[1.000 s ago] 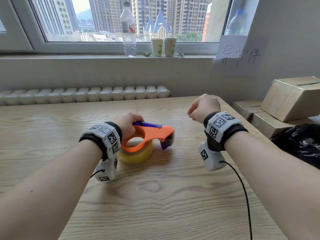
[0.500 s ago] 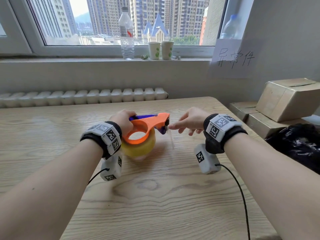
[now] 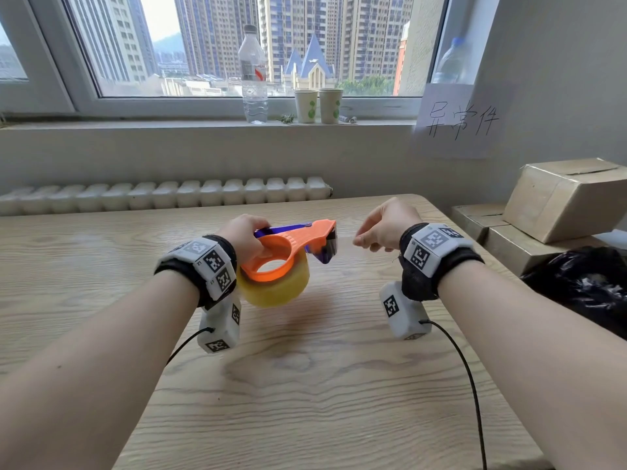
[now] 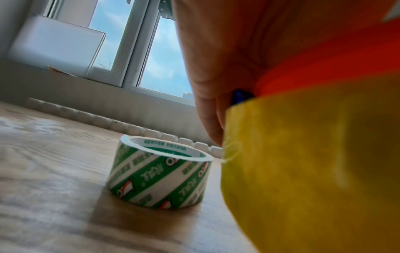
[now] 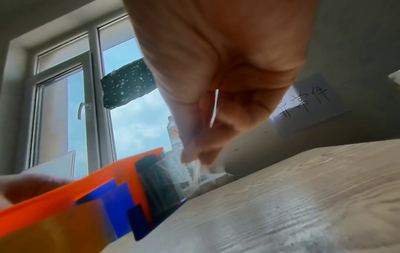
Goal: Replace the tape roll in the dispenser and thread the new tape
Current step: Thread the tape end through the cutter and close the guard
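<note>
Threading is the step in hand: the left hand [image 3: 246, 237] grips the one orange dispenser [image 3: 291, 240], lifted off the table [image 3: 305, 401] with one yellow roll [image 3: 274, 290] mounted, while the right hand [image 3: 380, 228] pinches the clear tape end [image 5: 190, 166] at the dispenser's front. Next move, in my judgement, calls for a straight pull across the cutter. Count: one spent green-printed core [image 4: 160, 172] on the table, two paper cups [image 3: 317, 105].

Daylight is pouring through the wide window [image 3: 258, 45] at twelve o'clock, tower blocks showing beyond the glass. A water bottle [image 3: 252, 76] and two paper cups [image 3: 318, 105] are standing on the sill [image 3: 169, 122]. A white radiator [image 3: 163, 196] is running below, behind the pale wooden surface [image 3: 305, 385]. At two o'clock, cardboard boxes [image 3: 563, 198] are sitting under a handwritten paper sign [image 3: 458, 120] on the grey wall [image 3: 559, 79].
</note>
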The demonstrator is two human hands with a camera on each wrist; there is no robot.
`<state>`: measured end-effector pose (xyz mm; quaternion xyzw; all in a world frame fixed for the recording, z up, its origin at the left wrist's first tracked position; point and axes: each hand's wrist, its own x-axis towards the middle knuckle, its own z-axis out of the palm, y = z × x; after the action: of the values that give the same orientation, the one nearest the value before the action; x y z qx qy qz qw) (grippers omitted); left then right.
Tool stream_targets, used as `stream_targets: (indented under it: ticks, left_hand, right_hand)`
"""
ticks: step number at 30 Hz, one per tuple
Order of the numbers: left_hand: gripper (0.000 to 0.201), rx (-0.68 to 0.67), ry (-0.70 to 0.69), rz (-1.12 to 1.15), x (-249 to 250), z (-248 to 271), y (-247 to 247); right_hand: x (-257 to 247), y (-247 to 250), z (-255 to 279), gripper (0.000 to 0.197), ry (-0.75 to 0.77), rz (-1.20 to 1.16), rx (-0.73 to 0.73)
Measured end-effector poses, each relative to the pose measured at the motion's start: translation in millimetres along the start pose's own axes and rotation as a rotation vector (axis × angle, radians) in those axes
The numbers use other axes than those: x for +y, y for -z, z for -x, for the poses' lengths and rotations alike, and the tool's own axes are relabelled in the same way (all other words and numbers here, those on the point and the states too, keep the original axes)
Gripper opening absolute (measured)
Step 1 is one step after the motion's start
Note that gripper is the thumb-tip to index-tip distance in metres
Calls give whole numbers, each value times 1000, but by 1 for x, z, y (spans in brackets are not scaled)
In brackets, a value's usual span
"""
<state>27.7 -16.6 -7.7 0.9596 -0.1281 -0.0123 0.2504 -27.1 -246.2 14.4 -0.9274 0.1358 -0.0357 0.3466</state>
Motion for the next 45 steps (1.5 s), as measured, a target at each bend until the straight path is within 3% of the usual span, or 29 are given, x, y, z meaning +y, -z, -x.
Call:
stream_targets:
  ticks: [6, 11, 19, 24, 31, 37, 45]
  left_hand:
    - [37, -70, -55, 29, 7, 6, 3]
    - [37, -139, -100, 27, 10, 10, 4]
    - [34, -153, -143, 87, 13, 11, 1]
    - [21, -154, -159, 126, 7, 9, 2]
    - [32, -204, -171, 102, 8, 10, 0]
    - [34, -187, -177, 68, 10, 11, 0]
    - [32, -163, -184, -4, 14, 9, -5]
  right_hand:
    - [-1, 3, -1, 13, 39, -64, 93]
    - [-6, 2, -2, 7, 47, -104, 125]
    - [-13, -2, 1, 13, 71, -110, 171]
    - [-13, 2, 3, 16, 49, -155, 94]
    - [-16, 4, 3, 7, 43, -163, 74]
    - [-13, 4, -2, 15, 36, -90, 70]
    - [-15, -1, -4, 26, -4, -271, -101]
